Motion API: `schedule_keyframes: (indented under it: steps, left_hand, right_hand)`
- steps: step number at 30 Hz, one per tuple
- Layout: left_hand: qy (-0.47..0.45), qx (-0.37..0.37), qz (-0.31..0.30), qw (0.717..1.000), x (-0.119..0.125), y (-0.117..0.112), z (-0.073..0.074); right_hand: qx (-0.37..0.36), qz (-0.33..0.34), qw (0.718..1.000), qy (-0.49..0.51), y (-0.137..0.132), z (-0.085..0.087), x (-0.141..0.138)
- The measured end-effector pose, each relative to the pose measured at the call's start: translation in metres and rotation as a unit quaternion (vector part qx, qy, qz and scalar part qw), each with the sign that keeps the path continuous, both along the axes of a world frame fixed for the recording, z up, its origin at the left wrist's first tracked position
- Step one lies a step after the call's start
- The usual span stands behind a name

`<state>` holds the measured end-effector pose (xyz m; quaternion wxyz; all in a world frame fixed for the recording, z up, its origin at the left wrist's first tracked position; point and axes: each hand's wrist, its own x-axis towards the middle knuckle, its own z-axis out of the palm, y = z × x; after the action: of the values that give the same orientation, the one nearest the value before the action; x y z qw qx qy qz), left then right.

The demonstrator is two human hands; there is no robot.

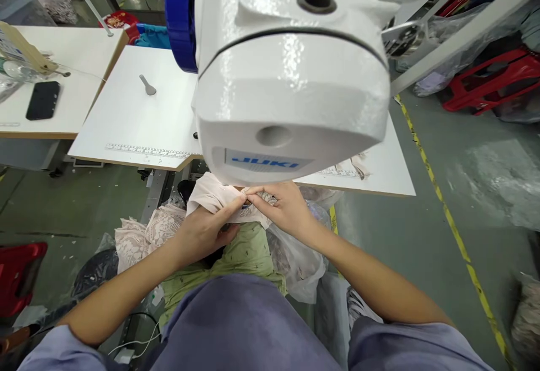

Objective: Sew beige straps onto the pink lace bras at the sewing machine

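Observation:
My left hand (206, 227) and my right hand (283, 209) meet just below the head of a white sewing machine (287, 72). Both pinch a pale pink fabric piece (211, 193) with a lace edge, fingertips touching at the middle. The fabric drapes over my left hand and lies on my lap above a green cloth (240, 253). The machine head hides the needle area and the far part of the fabric.
The white sewing table (139, 117) carries a printed ruler along its front edge and a small grey tool (147, 85). A black phone (43, 100) lies on the table to the left. Lace pieces (139, 236) and a plastic bag (299, 261) sit by my knees. Red stools stand around.

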<state>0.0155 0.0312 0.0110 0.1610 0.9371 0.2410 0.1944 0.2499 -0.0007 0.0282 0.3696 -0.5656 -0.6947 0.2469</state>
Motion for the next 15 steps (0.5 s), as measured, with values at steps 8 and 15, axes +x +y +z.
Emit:
schedule_keyframes:
  steps: [8, 15]
  left_hand:
    - [0.0, 0.049, 0.026, 0.998, 0.003, -0.001, 0.001]
    - [0.006, 0.031, -0.019, 0.999, -0.007, 0.009, 0.008]
  right_hand:
    - [0.106, -0.028, 0.993, -0.029, -0.009, -0.012, -0.005]
    - [0.266, -0.02, 0.953, -0.142, -0.018, -0.029, -0.002]
